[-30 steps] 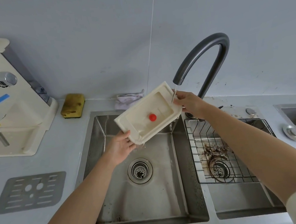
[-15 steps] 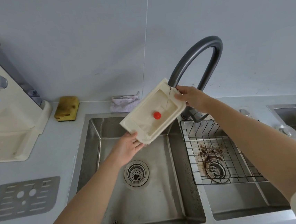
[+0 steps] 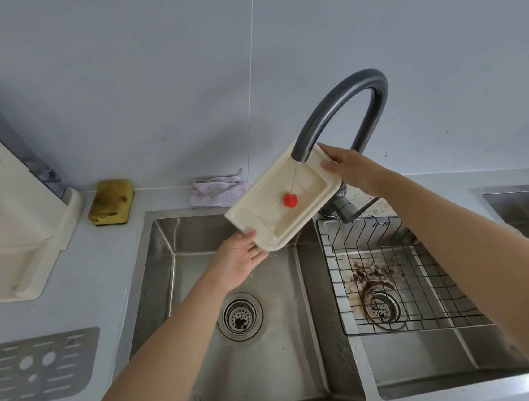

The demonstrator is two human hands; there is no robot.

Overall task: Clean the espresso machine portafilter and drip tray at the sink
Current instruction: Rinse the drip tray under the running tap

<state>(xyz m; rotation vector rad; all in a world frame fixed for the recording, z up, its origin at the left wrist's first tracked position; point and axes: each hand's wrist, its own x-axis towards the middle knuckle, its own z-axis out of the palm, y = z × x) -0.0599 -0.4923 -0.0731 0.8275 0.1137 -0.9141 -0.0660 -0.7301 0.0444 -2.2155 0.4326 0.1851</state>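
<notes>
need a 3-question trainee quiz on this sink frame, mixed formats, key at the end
1. True or false: the left hand and right hand both hold the drip tray under the faucet.
2. The tray is held: A flat, B tilted, C upside down.
3. Fill in: the round float in the tray is ___ in colour.
Key: 1 true; 2 B; 3 red.

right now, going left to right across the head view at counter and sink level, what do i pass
espresso machine → sponge → cloth → drip tray → wire basket
</notes>
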